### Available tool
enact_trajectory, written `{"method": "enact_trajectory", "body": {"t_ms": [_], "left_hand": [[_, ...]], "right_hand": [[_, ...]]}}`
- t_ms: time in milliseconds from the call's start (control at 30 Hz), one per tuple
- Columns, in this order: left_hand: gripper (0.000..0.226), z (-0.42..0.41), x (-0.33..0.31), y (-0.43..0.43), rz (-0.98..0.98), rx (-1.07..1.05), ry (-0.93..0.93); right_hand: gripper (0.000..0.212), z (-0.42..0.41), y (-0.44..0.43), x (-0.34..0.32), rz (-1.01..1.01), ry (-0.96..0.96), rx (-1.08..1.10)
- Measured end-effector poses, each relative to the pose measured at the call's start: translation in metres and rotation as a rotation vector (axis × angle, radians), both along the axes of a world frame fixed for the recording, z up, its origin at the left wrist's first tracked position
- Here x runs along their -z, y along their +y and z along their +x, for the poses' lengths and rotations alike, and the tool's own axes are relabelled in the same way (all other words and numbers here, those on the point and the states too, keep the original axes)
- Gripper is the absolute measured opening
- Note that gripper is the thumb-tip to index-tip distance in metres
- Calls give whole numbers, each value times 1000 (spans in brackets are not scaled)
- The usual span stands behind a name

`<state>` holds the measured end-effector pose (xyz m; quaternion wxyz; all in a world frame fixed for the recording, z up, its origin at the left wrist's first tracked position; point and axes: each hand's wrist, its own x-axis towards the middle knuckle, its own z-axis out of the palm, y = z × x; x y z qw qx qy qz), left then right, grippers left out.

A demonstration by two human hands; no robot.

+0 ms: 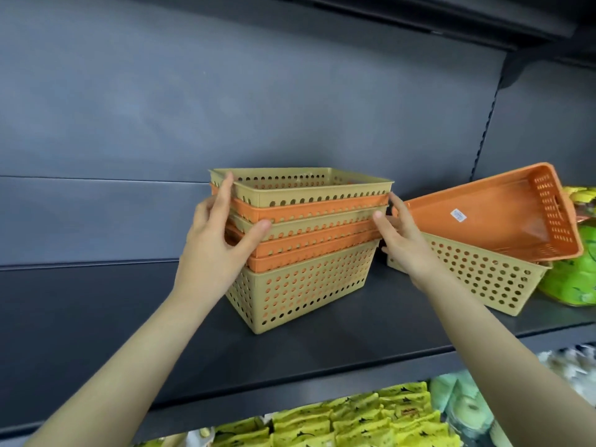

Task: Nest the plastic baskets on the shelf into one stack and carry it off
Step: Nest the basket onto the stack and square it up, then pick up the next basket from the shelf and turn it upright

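Observation:
A nested stack of several perforated plastic baskets (301, 275), tan and orange in turn, stands in the middle of the dark grey shelf (96, 317). My left hand (219, 240) grips the stack's left end at the upper rims, thumb on the front. My right hand (400, 240) holds the stack's right end the same way. Just to the right, a separate tan basket (483, 279) sits on the shelf, and an orange basket (503, 214) lies tilted in it with a white label on its inner floor.
Green packaged goods (577, 275) sit at the shelf's right end beside the loose baskets. Yellow packets (354, 421) fill the shelf below. Another shelf edge (451, 17) overhangs above. A slotted upright (490, 114) runs down the back panel at right.

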<state>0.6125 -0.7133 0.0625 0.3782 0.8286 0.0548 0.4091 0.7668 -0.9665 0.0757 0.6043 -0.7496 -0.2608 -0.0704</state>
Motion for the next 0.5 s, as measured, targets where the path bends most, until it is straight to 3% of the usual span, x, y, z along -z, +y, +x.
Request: {"method": "enact_trajectory", "body": {"t_ms": [67, 167, 267, 367, 500], "left_hand": [[77, 6, 6, -10, 180, -196, -17], [66, 15, 13, -35, 668, -598, -244], [61, 42, 12, -70, 1032, -541, -375], [64, 72, -1, -110, 1142, -470, -272], [62, 105, -29, -140, 1124, -532, -152]], "right_hand": [[68, 5, -18, -2, -21, -54, 78], [62, 15, -52, -5, -91, -215, 246], [60, 32, -91, -6, -189, -347, 438], [63, 54, -130, -11, -304, -431, 647], [78, 81, -167, -18, -473, -344, 801]]}}
